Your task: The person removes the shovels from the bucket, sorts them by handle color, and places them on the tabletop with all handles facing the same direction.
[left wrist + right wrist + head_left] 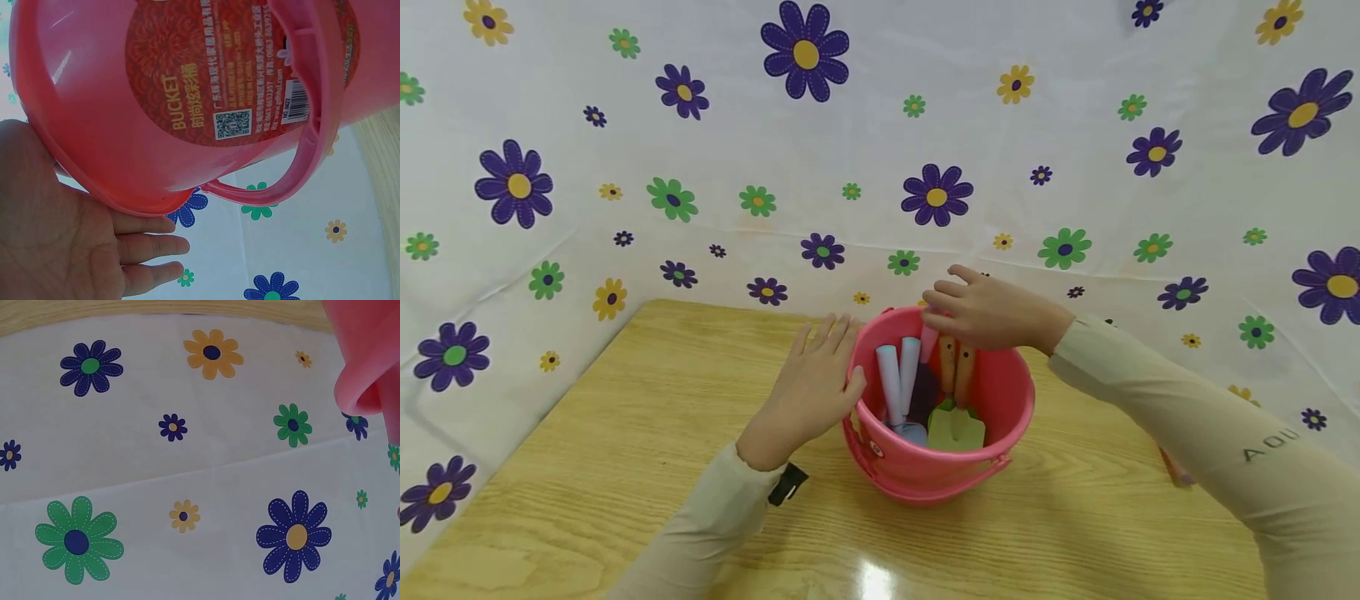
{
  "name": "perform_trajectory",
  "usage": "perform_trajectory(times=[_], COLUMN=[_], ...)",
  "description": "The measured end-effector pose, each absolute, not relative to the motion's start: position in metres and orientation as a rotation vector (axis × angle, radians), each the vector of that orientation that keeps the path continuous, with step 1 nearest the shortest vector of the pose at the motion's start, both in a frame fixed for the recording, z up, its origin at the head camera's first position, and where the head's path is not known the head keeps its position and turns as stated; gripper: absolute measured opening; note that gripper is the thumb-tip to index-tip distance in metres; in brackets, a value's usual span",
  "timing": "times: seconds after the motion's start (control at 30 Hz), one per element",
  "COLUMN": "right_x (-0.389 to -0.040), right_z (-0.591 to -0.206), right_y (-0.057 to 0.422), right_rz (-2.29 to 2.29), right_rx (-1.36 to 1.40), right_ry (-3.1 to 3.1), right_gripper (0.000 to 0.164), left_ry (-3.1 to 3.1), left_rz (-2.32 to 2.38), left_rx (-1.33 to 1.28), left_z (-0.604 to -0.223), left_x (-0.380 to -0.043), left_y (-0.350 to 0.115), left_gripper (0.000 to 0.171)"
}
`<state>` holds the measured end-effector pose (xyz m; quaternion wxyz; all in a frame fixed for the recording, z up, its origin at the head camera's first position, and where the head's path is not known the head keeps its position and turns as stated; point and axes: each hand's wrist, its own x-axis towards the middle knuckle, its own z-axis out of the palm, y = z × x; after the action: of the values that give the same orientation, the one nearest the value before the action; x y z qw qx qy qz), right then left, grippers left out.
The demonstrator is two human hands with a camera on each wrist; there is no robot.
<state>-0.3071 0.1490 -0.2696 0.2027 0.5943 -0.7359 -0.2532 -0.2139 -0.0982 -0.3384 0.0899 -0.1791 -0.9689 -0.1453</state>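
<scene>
A pink bucket [925, 475] stands on the wooden table, holding several small garden tools. Two light-blue handles [890, 375] lean at its left, and two wooden handles [966, 375] stand by a yellow-green shovel blade [957, 429]. Between them is a pink-handled tool [929, 343], apparently joined to a dark purple head. My right hand [981, 308] reaches over the back rim, fingers about the top of that pink handle; the fingertips are partly hidden. Against the left rim rests my left hand [820, 379], its fingers straight. The left wrist view shows that palm beside the bucket's label [187, 81].
A pale cloth with printed flowers [936, 197] hangs behind and beside the table [625, 467]. The bucket's handle [940, 500] hangs down in front. Under my right forearm a small pinkish object [1178, 471] shows partly on the table.
</scene>
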Motion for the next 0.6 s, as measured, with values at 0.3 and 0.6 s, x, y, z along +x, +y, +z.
perform_trajectory(times=[0.3,0.6], right_x=[-0.314,-0.32], right_z=[-0.273,-0.28], right_y=[0.145,0.139], right_rz=[-0.765,-0.798], right_rx=[1.686,1.735], right_ry=[-2.007,-1.938], right_gripper=[0.034,0.033], left_ry=[-2.895,-2.9], left_rz=[-0.414,-0.417], left_rx=[-0.53,-0.53], left_z=[-0.337,-0.337], left_x=[-0.214,-0.214], left_y=[-0.098,-0.099], left_gripper=[0.063,0.064])
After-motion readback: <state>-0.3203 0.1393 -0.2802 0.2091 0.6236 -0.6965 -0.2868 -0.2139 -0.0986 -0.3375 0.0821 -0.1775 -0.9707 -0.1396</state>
